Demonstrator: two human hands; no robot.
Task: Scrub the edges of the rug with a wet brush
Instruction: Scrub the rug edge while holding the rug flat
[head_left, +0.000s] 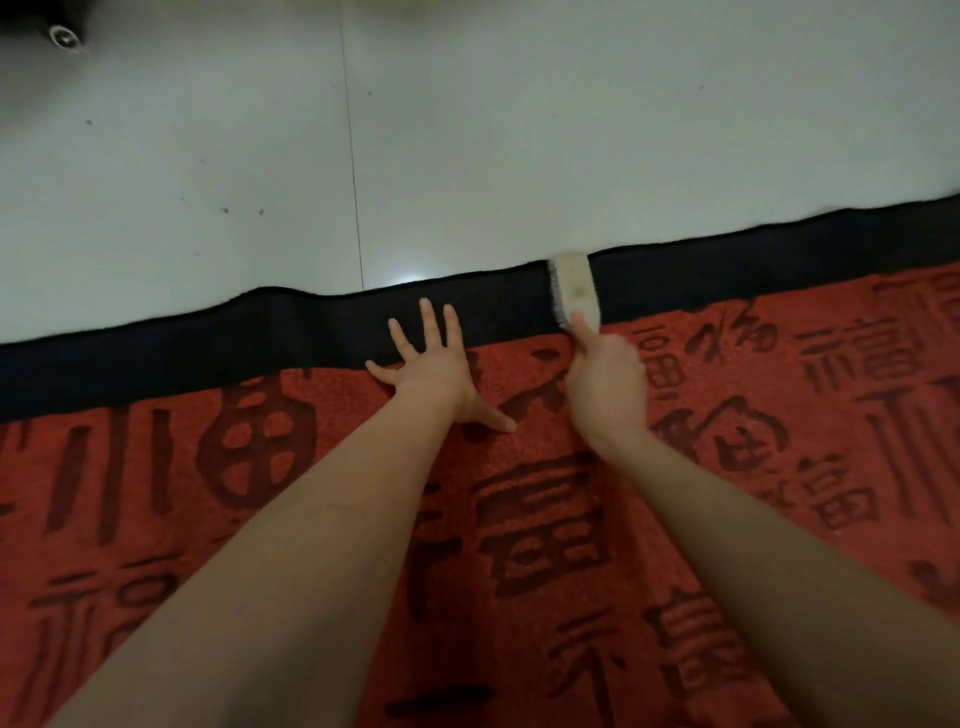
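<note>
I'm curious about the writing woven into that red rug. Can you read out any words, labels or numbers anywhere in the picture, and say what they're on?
Rug: large dark seal-style characters cover the red field; too stylised and blurred to read reliably.
Brush: no legible label.
Floor tiles: no text.

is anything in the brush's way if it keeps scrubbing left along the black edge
Yes: the left hand lies spread flat on the rug, fingertips over the black border, left of the brush the right hand grips.
</note>
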